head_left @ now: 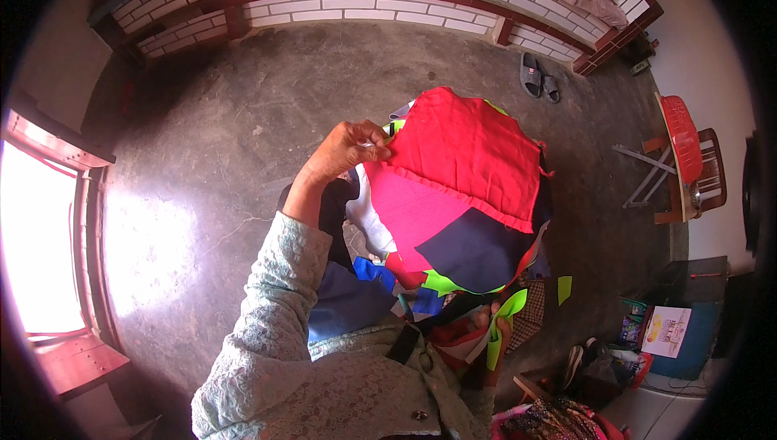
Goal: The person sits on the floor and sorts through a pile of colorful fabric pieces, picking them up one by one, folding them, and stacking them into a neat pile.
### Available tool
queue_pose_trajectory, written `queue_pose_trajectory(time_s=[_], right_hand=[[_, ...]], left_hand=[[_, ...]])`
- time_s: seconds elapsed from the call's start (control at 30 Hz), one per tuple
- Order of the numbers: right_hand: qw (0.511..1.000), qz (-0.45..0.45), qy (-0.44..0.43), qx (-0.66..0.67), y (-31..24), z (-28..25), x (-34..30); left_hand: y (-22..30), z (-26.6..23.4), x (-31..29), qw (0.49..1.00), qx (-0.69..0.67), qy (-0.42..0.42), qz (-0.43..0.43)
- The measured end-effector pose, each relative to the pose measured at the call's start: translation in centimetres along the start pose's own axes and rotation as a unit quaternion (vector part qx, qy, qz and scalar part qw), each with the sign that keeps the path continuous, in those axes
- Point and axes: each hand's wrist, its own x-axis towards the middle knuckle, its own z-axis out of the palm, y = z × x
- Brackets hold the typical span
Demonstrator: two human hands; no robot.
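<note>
A pile of fabric pieces lies in front of me, over my lap. On top is a bright red cloth [469, 153] with a gathered lower edge. Below it are a pink piece [409, 217] and a dark navy piece [473, 246]. My left hand [352, 151] is closed in a pinch at the red cloth's left edge, beside a bit of neon green and black. Lower down, my right hand [503, 335] is partly hidden behind a folded neon yellow-green fabric strip [503, 323], which it grips. Blue scraps [374, 272] show under the pile.
Grey slippers [541, 77] lie on the concrete floor [202, 132] before a white-brick platform [348, 11]. At right stand a wooden chair [711, 169] and a red basin [681, 140]. A neon scrap [564, 289] is on the floor. Patterned cloth [558, 421] is heaped at lower right.
</note>
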Motion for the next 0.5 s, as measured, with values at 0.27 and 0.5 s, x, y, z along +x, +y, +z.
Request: queue_pose_trajectory(time_s=[0.27, 0.5], right_hand=[[1.000, 0.013, -0.001, 0.009, 0.0, -0.5, -0.1], [1.000, -0.001, -0.020, -0.009, 0.1, -2.1, -0.1]], left_hand=[[0.0, 0.1, 0.0, 0.999, 0.014, 0.032, 0.018], [-0.2, -0.1, 0.0, 0.999, 0.009, 0.024, 0.023]])
